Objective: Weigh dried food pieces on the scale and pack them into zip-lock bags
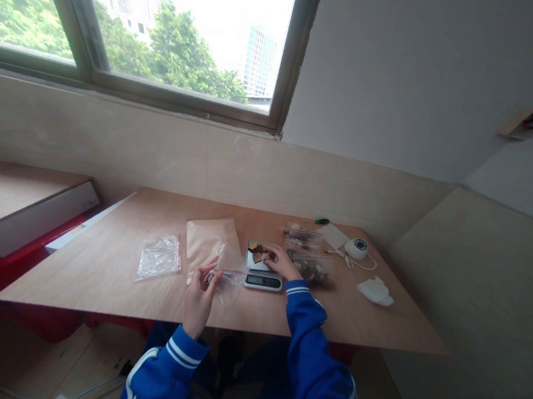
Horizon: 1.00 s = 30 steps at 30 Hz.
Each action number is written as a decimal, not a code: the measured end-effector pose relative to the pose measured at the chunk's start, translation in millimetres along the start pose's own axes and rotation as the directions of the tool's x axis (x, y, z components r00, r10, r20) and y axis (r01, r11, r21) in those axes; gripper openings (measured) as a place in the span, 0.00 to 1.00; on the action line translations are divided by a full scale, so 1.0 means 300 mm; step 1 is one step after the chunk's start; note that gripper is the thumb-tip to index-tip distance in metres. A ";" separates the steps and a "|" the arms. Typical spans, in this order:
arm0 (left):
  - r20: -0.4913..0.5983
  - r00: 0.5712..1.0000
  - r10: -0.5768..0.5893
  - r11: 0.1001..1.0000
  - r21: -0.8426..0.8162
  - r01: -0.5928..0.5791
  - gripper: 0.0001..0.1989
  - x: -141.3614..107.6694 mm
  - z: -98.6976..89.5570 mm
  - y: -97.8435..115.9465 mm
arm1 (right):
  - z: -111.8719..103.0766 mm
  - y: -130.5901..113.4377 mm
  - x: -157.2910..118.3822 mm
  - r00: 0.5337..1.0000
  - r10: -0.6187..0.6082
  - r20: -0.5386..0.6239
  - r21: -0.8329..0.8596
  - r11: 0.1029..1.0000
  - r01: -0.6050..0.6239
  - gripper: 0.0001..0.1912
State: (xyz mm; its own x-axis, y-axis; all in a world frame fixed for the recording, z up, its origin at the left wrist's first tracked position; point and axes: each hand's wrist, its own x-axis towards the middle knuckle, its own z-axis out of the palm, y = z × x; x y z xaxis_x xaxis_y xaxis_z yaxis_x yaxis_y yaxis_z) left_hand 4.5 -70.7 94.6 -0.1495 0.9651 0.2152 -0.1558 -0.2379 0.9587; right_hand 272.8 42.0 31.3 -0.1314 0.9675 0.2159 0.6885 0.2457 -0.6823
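Note:
My left hand [200, 291] pinches a clear zip bag [228, 287] with a red seal line, held up just left of a small kitchen scale [263, 281]. On the scale's platform lies a small heap of dark brown and tan dried pieces [257, 254]; they look like dried slices, but their kind is too small to make out. My right hand [282, 263] reaches over the platform from the right, its fingertips closed at the heap's right side. What sits between those fingertips is partly hidden.
A flat clear bag [159, 258] and a brown paper sheet or envelope [211, 235] lie to the left. Filled zip bags [311, 269] stand right of the scale. Further right are a white round device [356, 248] with a cable, crumpled white tissue [375, 291] and a green-handled tool [322, 221].

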 end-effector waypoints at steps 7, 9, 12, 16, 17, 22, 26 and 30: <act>0.005 1.000 0.005 1.000 -0.004 -0.005 0.14 -0.005 0.004 0.000 | -0.013 -0.015 -0.018 0.995 -0.067 -0.068 -0.053 0.997 0.063 0.15; 0.010 1.000 0.006 1.000 -0.004 -0.006 0.14 -0.006 0.004 -0.003 | -0.016 -0.018 -0.018 0.994 -0.078 -0.077 -0.057 0.996 0.074 0.15; 0.005 1.000 0.014 1.000 0.023 -0.014 0.13 -0.005 0.000 -0.001 | -0.018 -0.020 -0.017 0.991 -0.090 -0.098 -0.059 0.995 0.085 0.14; 0.000 1.000 0.021 0.999 0.041 -0.021 0.13 -0.003 -0.002 0.005 | -0.017 -0.020 -0.016 0.985 -0.088 -0.148 -0.051 0.995 0.081 0.13; 0.004 1.000 0.018 0.999 0.038 -0.018 0.13 -0.003 -0.002 0.006 | -0.016 -0.019 -0.016 0.983 -0.082 -0.162 -0.046 0.996 0.076 0.13; 0.017 1.000 0.011 1.000 0.028 -0.011 0.13 -0.004 -0.001 0.002 | -0.009 -0.015 -0.021 0.974 -0.044 -0.222 -0.013 0.999 0.042 0.14; 0.019 1.000 0.017 0.999 0.033 -0.018 0.13 -0.006 -0.001 -0.004 | -0.006 -0.017 -0.032 0.968 -0.048 -0.247 -0.008 0.999 0.048 0.14; 0.021 1.000 0.009 1.000 0.024 -0.010 0.13 -0.007 0.002 -0.001 | -0.006 -0.016 -0.038 0.968 -0.079 -0.237 -0.031 0.997 0.073 0.22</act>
State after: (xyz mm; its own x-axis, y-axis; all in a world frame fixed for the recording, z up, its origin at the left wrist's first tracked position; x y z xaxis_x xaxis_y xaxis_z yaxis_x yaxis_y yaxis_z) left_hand 5.3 -72.5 93.9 -0.1308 0.9648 0.2280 -0.1308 -0.2447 0.9607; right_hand 272.2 29.7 33.3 -0.0120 0.9034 0.4286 0.6985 0.3143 -0.6429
